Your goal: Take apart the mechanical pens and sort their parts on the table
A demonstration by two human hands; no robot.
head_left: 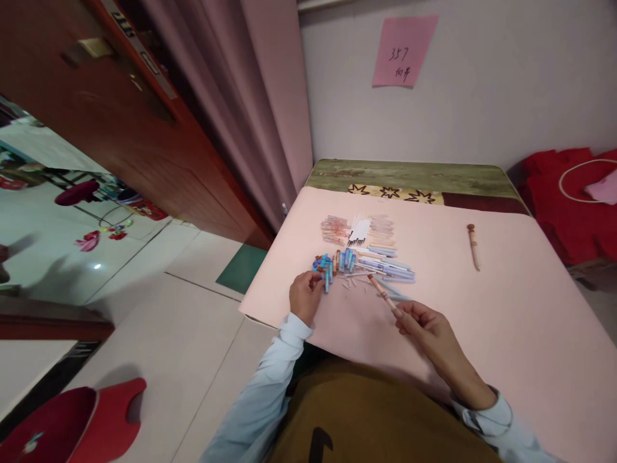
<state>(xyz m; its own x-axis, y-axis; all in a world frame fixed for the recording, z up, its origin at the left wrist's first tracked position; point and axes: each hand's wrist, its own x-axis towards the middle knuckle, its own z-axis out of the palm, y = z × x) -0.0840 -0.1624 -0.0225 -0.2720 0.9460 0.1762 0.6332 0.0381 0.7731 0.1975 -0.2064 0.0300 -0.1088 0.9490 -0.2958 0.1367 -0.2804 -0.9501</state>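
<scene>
Between the thumb and fingers of my right hand (427, 328) is a slim beige pen (382, 290) with a brown end, tilted up to the left. My left hand (306, 297) has its fingertips pinched together at the edge of a pile of small blue and brown pen parts (319, 262); what they hold, if anything, is too small to make out. Short blue tubes (327, 278) lie just beside these fingertips. Pale blue pen barrels (390, 269) are spread between the hands, with thin white pieces (349, 281) near them.
Farther back on the pink-covered table (511, 334) lie clear reddish barrels (336, 229), white refills with dark tips (359, 230) and pale barrels (382, 226). One whole beige pen (473, 247) rests at the right. A red stool (108, 421) stands on the floor at left.
</scene>
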